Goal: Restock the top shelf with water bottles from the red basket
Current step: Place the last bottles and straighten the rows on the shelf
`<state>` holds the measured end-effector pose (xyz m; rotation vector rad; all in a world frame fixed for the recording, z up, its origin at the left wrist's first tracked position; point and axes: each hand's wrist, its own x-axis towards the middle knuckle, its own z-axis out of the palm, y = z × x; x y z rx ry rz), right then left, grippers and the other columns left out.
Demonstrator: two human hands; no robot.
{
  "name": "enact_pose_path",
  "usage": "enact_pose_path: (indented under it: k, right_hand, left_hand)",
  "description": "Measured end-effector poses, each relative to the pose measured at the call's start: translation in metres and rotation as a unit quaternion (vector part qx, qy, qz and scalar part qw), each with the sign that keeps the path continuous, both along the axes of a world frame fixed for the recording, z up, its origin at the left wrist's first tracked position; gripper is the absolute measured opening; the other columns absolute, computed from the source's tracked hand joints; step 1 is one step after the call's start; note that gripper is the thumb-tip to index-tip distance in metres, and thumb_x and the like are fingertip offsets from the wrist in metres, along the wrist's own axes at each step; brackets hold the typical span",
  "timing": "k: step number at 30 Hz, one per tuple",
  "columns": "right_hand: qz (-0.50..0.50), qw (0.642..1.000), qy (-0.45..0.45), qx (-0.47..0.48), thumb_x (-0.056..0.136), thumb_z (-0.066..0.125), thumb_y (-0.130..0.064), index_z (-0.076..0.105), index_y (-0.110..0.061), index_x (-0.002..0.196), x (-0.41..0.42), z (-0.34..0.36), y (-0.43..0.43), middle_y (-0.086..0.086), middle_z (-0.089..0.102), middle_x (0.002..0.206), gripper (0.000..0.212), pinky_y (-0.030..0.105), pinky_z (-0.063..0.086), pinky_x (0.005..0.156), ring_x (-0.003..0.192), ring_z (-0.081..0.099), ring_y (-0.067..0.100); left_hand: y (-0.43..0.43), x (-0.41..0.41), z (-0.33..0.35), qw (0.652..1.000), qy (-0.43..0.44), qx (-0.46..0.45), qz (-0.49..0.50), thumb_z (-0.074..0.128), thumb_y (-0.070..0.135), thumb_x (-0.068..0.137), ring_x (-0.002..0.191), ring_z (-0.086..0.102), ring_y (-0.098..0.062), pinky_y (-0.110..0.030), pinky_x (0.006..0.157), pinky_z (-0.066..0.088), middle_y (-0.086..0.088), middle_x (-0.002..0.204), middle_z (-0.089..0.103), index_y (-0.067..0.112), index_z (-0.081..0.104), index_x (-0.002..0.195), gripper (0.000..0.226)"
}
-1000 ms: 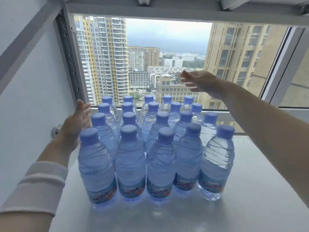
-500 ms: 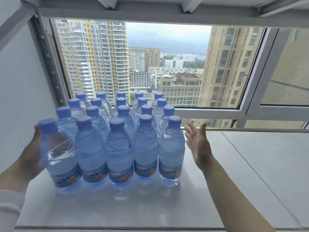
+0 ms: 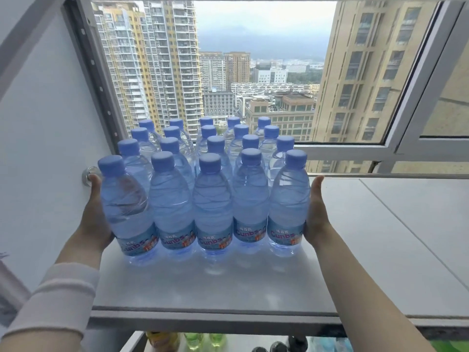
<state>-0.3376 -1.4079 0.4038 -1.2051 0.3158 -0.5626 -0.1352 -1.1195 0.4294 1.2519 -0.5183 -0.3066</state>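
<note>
Bracketing the upright water bottles point(image 3: 213, 199) on the top shelf point(image 3: 380, 250), your left hand point(image 3: 92, 214) presses flat at 9 o'clock and your right hand point(image 3: 316, 212) at 3 o'clock, fingers straight, equally near.

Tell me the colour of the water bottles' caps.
Periwinkle blue caps, all alike; clearest in the head view.

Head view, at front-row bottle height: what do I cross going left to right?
From the left: white wall → left hand → front row of five water bottles → right hand → bare shelf.
</note>
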Motion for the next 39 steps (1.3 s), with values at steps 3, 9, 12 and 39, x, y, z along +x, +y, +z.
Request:
enact_pose_path:
  k: [3,9,12,39]
  right_hand:
    - [-0.041,0.998,0.015,-0.043,0.085,0.006,-0.071,0.039,-0.028,0.140,-0.005,0.005,0.007,0.002,0.053,0.137,0.077,0.037,0.051,0.091,0.119,0.056,0.023]
    - [-0.234,0.956,0.008,-0.177,0.048,0.029,-0.097,0.032,-0.025,0.143,-0.029,0.020,0.021,-0.009,0.034,0.149,0.119,0.024,0.022,0.114,0.135,0.033,0.008]
    - [-0.301,0.890,-0.011,-0.342,0.065,0.036,-0.086,0.042,-0.021,0.136,-0.044,0.038,0.031,-0.009,0.044,0.133,0.096,0.004,0.032,0.097,0.123,0.043,0.008]
    - [-0.108,0.649,0.173,-0.733,0.083,0.066,-0.031,0.057,-0.021,0.123,-0.004,0.124,0.061,0.009,0.063,0.119,0.042,0.037,0.044,0.085,0.104,0.059,0.030]
  left_hand:
    - [0.003,-0.016,0.008,1.000,0.007,0.000,0.016,0.007,0.054,0.096,0.068,0.066,-0.003,-0.021,0.067,0.053,0.011,0.071,0.070,0.030,0.073,0.069,0.075]
    - [0.021,-0.039,0.024,0.943,-0.133,-0.024,0.304,0.028,0.039,0.100,0.126,0.045,-0.007,-0.020,0.107,0.033,0.004,0.137,0.047,0.012,0.043,0.136,0.047]
    - [0.011,-0.080,0.051,0.861,-0.393,0.055,0.318,0.052,0.034,0.092,0.127,0.040,-0.003,-0.014,0.108,0.029,0.012,0.133,0.043,0.019,0.040,0.134,0.046]
    - [-0.067,-0.100,0.082,0.762,-0.505,0.403,0.040,0.080,0.021,0.066,0.116,0.047,-0.028,-0.034,0.099,0.040,-0.013,0.135,0.038,0.011,0.039,0.134,0.080]
